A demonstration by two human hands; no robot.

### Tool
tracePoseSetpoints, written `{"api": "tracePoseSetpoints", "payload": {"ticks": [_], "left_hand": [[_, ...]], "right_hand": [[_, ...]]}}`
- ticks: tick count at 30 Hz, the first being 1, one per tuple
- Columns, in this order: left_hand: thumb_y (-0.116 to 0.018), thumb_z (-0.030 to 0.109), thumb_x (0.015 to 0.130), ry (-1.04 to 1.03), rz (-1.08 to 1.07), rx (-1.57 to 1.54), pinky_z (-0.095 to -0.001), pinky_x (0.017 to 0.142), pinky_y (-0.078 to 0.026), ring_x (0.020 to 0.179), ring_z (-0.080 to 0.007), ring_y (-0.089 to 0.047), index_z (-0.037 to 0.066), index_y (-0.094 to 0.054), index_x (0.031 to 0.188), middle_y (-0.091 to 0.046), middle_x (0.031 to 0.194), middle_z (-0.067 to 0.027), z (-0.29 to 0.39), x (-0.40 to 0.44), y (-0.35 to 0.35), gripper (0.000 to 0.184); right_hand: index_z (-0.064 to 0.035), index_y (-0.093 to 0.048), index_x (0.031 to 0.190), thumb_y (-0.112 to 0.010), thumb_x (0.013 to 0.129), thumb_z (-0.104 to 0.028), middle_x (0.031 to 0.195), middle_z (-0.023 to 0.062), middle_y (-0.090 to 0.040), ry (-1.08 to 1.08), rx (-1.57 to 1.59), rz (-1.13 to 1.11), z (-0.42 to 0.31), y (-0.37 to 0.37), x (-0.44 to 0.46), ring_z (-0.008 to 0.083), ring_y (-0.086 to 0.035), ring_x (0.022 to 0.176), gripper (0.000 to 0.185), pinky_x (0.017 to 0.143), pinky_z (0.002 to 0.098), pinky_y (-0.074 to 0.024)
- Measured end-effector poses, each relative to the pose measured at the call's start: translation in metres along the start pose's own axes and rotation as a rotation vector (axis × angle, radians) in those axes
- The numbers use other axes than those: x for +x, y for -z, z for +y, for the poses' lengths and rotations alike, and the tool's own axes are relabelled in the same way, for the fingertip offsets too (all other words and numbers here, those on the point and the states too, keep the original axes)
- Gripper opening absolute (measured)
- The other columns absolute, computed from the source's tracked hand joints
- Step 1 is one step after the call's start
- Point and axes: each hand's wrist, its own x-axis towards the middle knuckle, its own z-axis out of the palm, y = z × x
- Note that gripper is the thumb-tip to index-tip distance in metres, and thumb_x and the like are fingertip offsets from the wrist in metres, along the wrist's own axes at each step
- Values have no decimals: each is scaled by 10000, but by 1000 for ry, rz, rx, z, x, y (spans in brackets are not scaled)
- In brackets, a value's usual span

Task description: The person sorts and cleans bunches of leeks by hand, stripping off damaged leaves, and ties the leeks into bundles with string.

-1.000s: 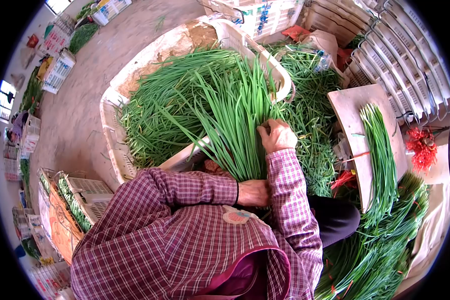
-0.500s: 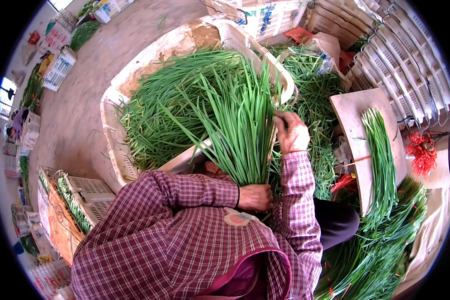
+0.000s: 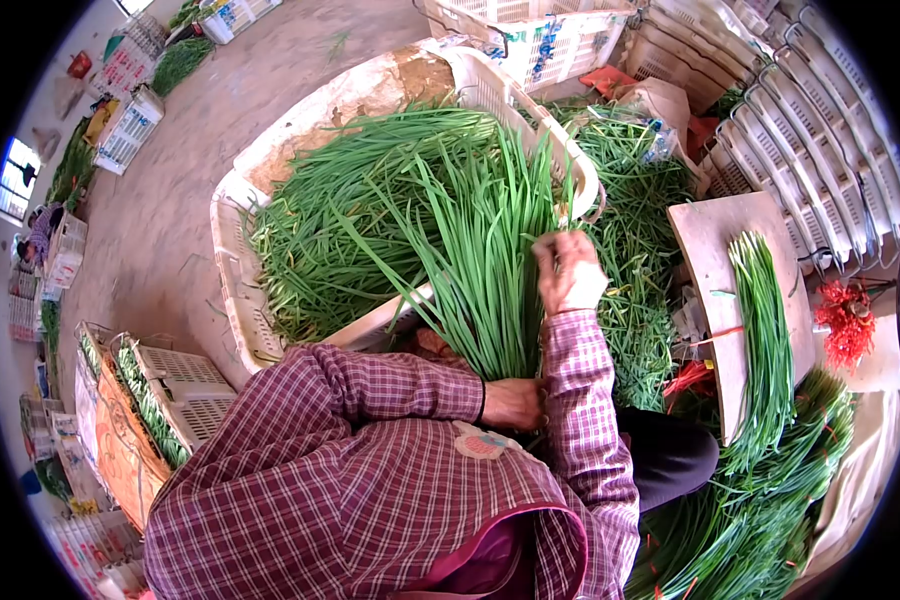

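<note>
Long green leafy stalks (image 3: 490,270) fan upward in a bunch, their lower ends closed in my left hand (image 3: 513,404) near my lap. My right hand (image 3: 572,272) is at the bunch's right edge, fingers bent; whether it pinches a stalk cannot be made out. Behind the bunch stands a white plastic crate (image 3: 232,270) holding a heap of loose green stalks (image 3: 370,200). To the right, a tied bundle (image 3: 760,320) lies on a tilted board (image 3: 698,235).
Loose stalks (image 3: 635,200) pile right of the crate. Stacked white crates (image 3: 800,150) stand at the upper right. Red ties (image 3: 845,322) hang at the right, above more bundles (image 3: 760,520). Another crate (image 3: 175,375) stands at left. A person (image 3: 40,235) is at far left.
My right hand moved right, off the bunch, then came back left to its edge. My left hand still holds the lower ends. The whole view has shifted slightly.
</note>
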Motion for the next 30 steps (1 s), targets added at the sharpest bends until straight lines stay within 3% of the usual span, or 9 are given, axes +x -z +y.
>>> {"api": "tracePoseSetpoints", "payload": {"ticks": [5,9,13,16,17,20,24,27,30], "left_hand": [[-601,208,708,26,-27,77,-328,694,-436,743,-205,-570,86,-550,722,-561,720,-39,2,3,-18,133],[-582,196,729,50,-77,77,-323,704,-432,762,-195,-569,90,-564,747,-549,729,-27,4,8,-4,109],[-626,216,718,26,71,68,-320,746,-420,781,-164,-547,93,-571,833,-533,770,-15,3,18,16,177],[-679,171,740,88,103,1,-317,712,-481,755,-151,-561,93,-546,864,-541,752,-27,-1,45,54,198],[-677,157,738,108,178,-48,-316,663,-490,709,-151,-561,92,-543,847,-541,732,-31,-7,54,76,185],[-676,118,722,239,506,-261,-304,545,-497,584,-157,-566,71,-543,802,-560,673,-36,-27,84,143,162],[-707,161,737,316,813,-283,-289,523,-489,545,-146,-589,28,-568,834,-608,659,-56,-46,126,224,216],[-729,156,745,303,819,-308,-257,579,-480,622,-112,-572,8,-571,895,-615,726,-57,-47,150,259,262],[-744,145,761,237,869,-673,-225,604,-452,650,-38,-516,24,-579,883,-576,737,43,-51,168,271,237]], "right_hand": [[-128,-691,845,-642,852,-405,805,62,-630,-36,-203,118,25,58,29,230,-629,680,281,593,351,-515],[-95,-697,797,-646,858,-359,745,69,-669,-136,-247,-3,48,92,2,243,-636,651,276,589,352,-508],[-122,-446,1347,-743,775,-227,1227,158,-566,-151,21,-213,67,106,-53,309,-580,1075,653,871,409,-504],[-77,-382,1410,-704,845,-285,1274,149,-545,-459,775,-7,88,100,-83,289,-549,1134,683,935,376,-456],[-125,-321,1454,-656,841,-491,1338,141,-489,-643,867,-33,68,118,-72,236,-506,1138,789,983,374,-402],[-116,-148,1502,-531,746,-753,1488,174,-306,-235,1385,33,74,116,-68,334,-307,1365,1060,1114,467,-278],[-78,-97,1503,-538,664,-811,1540,116,-199,96,1144,263,1,130,-27,304,-250,1392,1198,1132,433,-244],[-64,-12,1495,-825,640,-477,1451,152,-304,41,1024,276,-28,143,-10,256,-345,1320,1250,1068,382,-327],[-41,-50,1482,-897,586,-256,1401,142,-367,-19,974,400,-27,142,6,249,-438,1236,1252,1020,364,-390]]}}
